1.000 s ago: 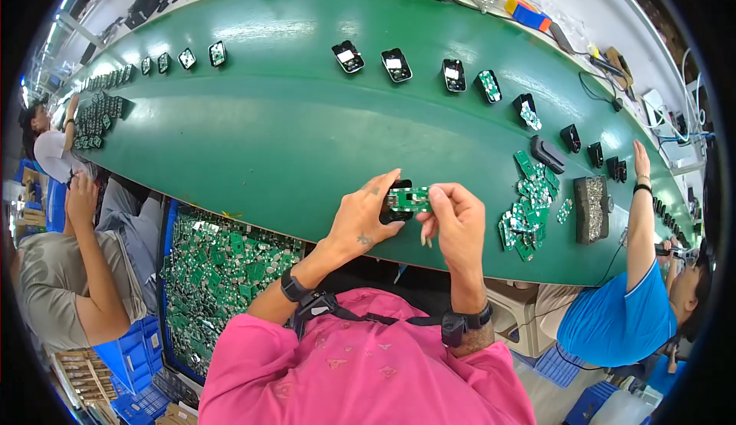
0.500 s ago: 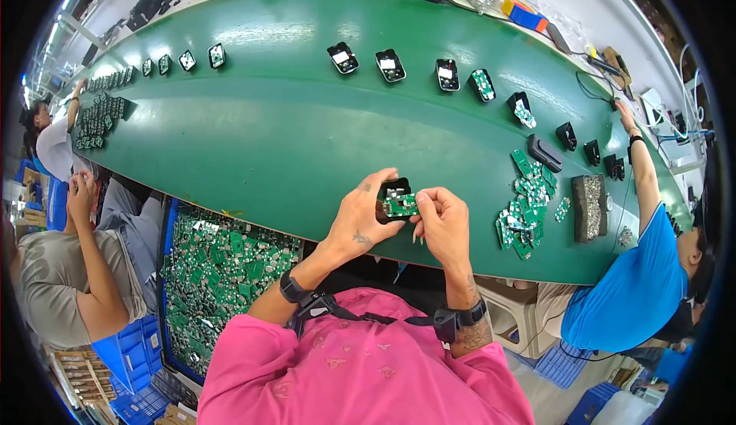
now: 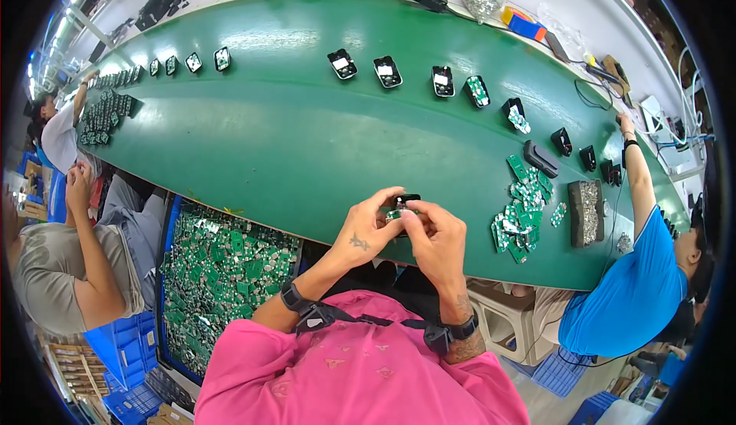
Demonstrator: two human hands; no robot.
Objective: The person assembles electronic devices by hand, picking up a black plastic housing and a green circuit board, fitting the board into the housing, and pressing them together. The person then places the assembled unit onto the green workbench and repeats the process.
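Observation:
Just above the bench's near edge, my two hands meet around a small black plastic case (image 3: 408,197). My left hand (image 3: 362,232) is closed around its left side, thumb and fingers on the case. A green circuit board (image 3: 393,215) shows in part at the case's opening. From the right, my right hand (image 3: 438,239) has its thumb and curled forefinger at the board's right end, against the case. These fingers cover most of the board, so how deep it sits cannot be seen. Loose green circuit boards (image 3: 521,214) lie heaped to the right.
Black cases (image 3: 442,82), several with boards inside, stand in a row across the green bench (image 3: 307,149). A foam block (image 3: 586,214) of small metal parts lies right. Left below is a bin of boards (image 3: 230,272). A blue-shirted person (image 3: 621,295) reaches over the right end; others sit left.
My right hand has come in over the case, and the circuit board, before broadly visible across its opening, is now mostly covered. The case looks turned or tilted in my left hand.

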